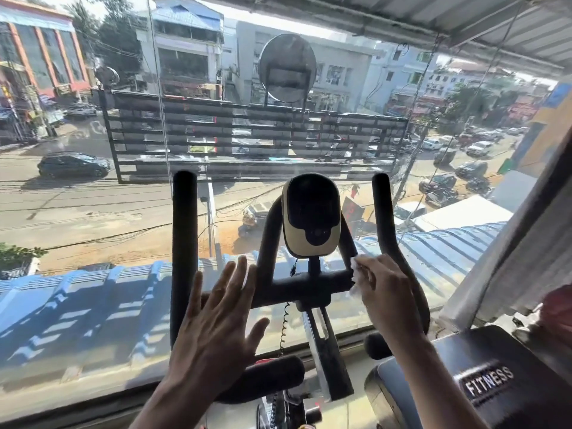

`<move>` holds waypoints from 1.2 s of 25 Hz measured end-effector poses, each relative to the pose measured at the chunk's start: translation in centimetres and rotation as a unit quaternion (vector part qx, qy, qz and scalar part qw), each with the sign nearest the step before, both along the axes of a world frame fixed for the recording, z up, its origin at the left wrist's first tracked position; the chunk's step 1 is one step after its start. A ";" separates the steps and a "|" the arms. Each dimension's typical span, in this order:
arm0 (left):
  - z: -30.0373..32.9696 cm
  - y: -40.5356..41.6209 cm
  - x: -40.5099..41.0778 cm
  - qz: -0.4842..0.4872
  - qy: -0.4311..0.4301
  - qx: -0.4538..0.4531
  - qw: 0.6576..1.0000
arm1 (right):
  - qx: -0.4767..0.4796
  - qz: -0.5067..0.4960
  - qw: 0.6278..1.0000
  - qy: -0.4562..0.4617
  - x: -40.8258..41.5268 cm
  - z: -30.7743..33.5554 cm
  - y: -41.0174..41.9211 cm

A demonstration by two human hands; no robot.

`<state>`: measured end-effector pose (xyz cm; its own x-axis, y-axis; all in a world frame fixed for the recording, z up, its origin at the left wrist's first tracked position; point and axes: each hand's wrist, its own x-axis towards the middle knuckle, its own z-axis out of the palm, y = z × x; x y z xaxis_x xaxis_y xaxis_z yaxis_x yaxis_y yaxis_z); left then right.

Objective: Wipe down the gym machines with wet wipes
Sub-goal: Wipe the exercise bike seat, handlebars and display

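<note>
1. Handlebar (184, 243) of the exercise bike stood rigid, left prong unattended.
2. Left hand (216, 320) hovered with fingers spread, holding nothing.
3. Right hand (383, 292) pinched the wet wipe (356, 275) against the crossbar's right end; soft, light, best bunched in the fingers.

My right hand (382, 292) covers most of the wet wipe (359, 275). Bike frame cut off at bottom edge. Red object (557, 308) at right edge: blurred, unidentifiable.
</note>
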<state>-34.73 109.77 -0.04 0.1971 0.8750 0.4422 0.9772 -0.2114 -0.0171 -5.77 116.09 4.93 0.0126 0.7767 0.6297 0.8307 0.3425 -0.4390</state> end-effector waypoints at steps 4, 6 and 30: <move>0.1 0.2 -0.6 -0.016 0.021 -0.001 1.000 | -0.040 0.030 0.997 0.053 -5.0 -1.4 -1.8; 0.5 0.4 -1.3 -0.043 0.042 -0.006 0.998 | -0.051 0.075 0.988 0.127 -6.0 -1.0 -3.4; 6.3 10.4 -10.8 -0.208 0.040 0.083 0.974 | -0.018 -0.080 0.996 -0.018 -14.7 -0.7 -4.4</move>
<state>-45.49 120.18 6.31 0.5593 0.6297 0.5392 0.8014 -0.5770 -0.1574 -20.48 111.64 4.20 0.1172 0.7890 0.6031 0.8886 0.1879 -0.4184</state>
